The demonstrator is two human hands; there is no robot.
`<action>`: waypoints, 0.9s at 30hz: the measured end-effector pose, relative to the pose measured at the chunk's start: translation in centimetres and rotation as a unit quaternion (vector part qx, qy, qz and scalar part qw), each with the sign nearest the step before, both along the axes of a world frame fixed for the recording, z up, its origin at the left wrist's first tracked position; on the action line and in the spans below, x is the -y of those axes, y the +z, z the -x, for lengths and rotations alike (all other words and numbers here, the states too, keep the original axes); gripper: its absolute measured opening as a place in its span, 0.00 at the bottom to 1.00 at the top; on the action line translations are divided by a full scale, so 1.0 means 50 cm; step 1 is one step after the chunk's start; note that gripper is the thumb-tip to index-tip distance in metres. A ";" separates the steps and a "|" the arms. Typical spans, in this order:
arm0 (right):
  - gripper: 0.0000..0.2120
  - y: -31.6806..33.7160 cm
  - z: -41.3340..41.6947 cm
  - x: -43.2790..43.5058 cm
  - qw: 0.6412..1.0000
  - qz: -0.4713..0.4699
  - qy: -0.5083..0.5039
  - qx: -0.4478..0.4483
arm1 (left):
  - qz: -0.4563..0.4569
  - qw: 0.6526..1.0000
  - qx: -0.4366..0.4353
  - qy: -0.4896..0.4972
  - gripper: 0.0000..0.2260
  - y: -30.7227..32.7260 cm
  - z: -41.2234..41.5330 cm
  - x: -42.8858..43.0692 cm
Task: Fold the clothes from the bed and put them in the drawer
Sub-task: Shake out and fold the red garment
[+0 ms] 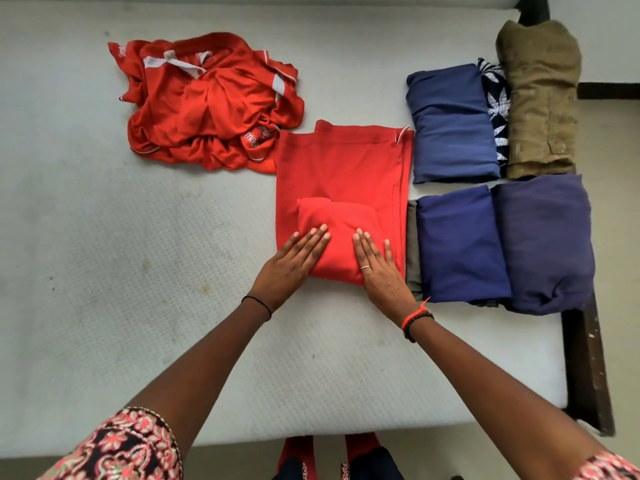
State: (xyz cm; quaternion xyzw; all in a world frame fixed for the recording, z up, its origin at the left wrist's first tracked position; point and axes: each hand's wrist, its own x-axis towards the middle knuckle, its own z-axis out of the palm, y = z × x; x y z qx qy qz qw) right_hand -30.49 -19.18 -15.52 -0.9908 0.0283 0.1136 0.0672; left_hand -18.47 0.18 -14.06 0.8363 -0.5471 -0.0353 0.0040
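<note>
The red cloth lies half folded on the white quilted mattress, not far from its front edge. The left hand and right hand press flat on its folded near end, fingers straight, gripping nothing. Just to the right sit two folded navy bundles, with a blue bundle and an olive roll farther back. A crumpled red jersey lies beyond, to the left. A dark wooden bed frame edges the right side.
</note>
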 end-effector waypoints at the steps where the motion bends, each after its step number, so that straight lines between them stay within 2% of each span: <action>1: 0.44 0.008 0.001 -0.002 1.000 -0.002 -0.001 -0.004 | -0.003 1.000 -0.007 0.003 0.27 0.013 0.001 0.001; 7: 0.44 0.062 0.006 -0.007 0.994 -0.068 -0.007 -0.081 | -0.044 0.994 -0.102 0.005 0.32 0.076 0.001 -0.013; 9: 0.42 0.096 0.014 -0.011 0.979 -0.131 -0.007 -0.155 | -0.066 0.988 -0.138 0.000 0.34 0.101 0.001 -0.020; 11: 0.40 0.130 0.022 -0.017 0.949 -0.204 -0.018 -0.240 | -0.088 0.976 -0.198 -0.032 0.33 0.124 0.002 -0.032; 14: 0.39 0.188 0.031 -0.024 0.897 -0.303 -0.027 -0.322 | -0.219 0.908 -0.355 -0.025 0.33 0.155 -0.006 -0.039; 17: 0.38 0.222 0.032 -0.022 0.836 -0.345 -0.063 -0.422 | -0.317 0.833 -0.454 0.005 0.34 0.163 -0.022 -0.031; 19: 0.33 0.235 0.021 -0.012 0.792 -0.396 -0.102 -0.452 | -0.340 0.795 -0.501 0.038 0.33 0.173 -0.034 -0.017; 22: 0.19 0.247 -0.030 0.028 0.775 -0.432 -0.115 -0.447 | -0.294 0.777 -0.550 0.081 0.20 0.195 -0.076 0.013; 25: 0.20 0.237 -0.093 0.083 0.777 -0.456 -0.155 -0.406 | -0.211 0.785 -0.569 0.121 0.07 0.187 -0.128 0.030; 27: 0.18 0.219 -0.132 0.115 0.804 -0.426 -0.188 -0.369 | -0.157 0.812 -0.539 0.158 0.04 0.170 -0.163 0.037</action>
